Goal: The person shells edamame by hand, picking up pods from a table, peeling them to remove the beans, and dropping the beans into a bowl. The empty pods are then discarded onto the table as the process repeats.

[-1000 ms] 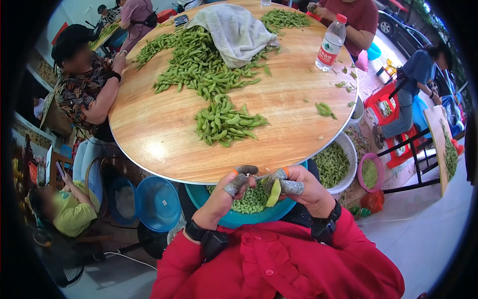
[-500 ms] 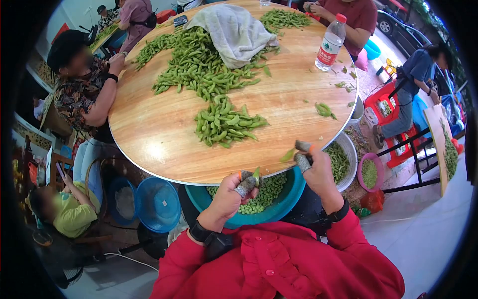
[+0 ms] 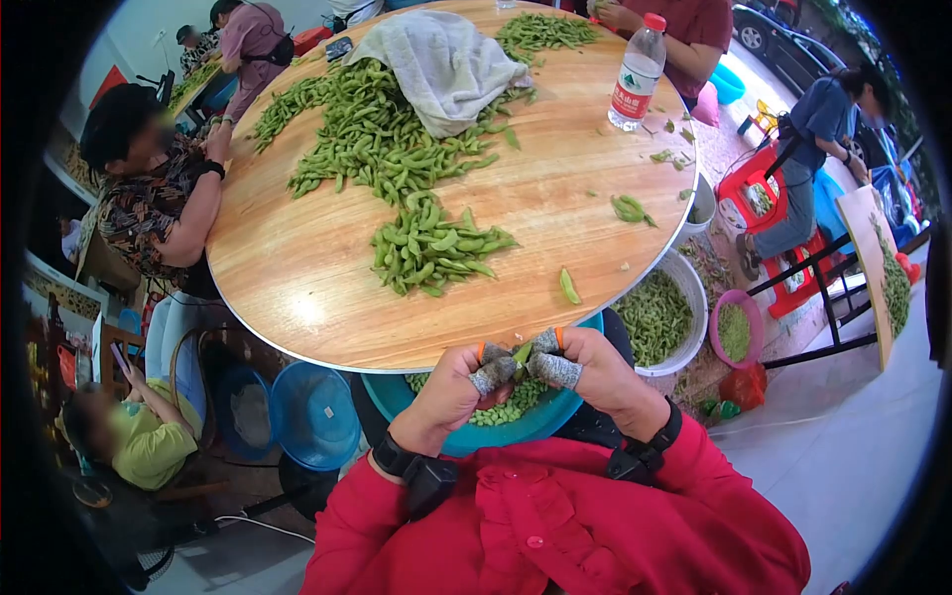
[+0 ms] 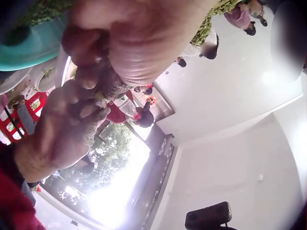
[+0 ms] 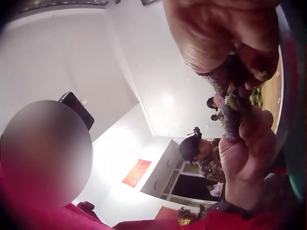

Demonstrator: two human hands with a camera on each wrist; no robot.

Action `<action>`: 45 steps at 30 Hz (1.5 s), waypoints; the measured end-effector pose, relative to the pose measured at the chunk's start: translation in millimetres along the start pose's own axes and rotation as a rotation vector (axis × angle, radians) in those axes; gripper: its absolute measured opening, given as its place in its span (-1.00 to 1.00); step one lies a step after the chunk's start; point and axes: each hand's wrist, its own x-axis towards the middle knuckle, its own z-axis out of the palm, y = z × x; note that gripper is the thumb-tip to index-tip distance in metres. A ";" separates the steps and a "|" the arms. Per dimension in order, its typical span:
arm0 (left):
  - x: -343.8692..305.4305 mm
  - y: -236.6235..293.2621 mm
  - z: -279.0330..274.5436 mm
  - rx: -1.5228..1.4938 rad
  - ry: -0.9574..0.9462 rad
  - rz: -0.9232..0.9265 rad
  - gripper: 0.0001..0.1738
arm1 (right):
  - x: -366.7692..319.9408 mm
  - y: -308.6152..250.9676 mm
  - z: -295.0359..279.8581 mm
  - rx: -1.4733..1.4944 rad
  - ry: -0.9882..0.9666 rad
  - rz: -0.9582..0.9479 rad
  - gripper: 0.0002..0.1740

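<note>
Over the teal basin [image 3: 451, 443] my two hands meet, wearing grey finger covers with orange bands. My left hand [image 3: 444, 392] pinches a green edamame pod [image 3: 522, 353] between thumb and finger. From the other side my right hand [image 3: 600, 375] grips the same pod, its covered fingertips close to the left ones. Most of the pod is hidden by the fingers; a bit of it shows in the right wrist view. Shelled green beans [image 3: 511, 408] lie in the basin below. One flat, pale green pod [image 3: 568, 287] rests on the table near its front edge.
On the round wooden table [image 3: 555, 213] lie a large edamame heap [image 3: 372, 129], a smaller pile [image 3: 431, 243], a grey towel [image 3: 436, 69] and a water bottle [image 3: 638, 74]. A white tub of pods [image 3: 662, 322] stands right of the basin, blue basins [image 3: 317, 412] left. People sit around.
My right hand went out to the table edge with a flat pod, left it on the tabletop, and came back to the left hand. The left hand now holds another pod, gripped by both.
</note>
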 end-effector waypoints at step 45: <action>67.6 100.3 -65.5 1.444 0.686 0.533 -0.89 | -15.6 13.7 -139.4 0.850 0.759 -0.316 -0.88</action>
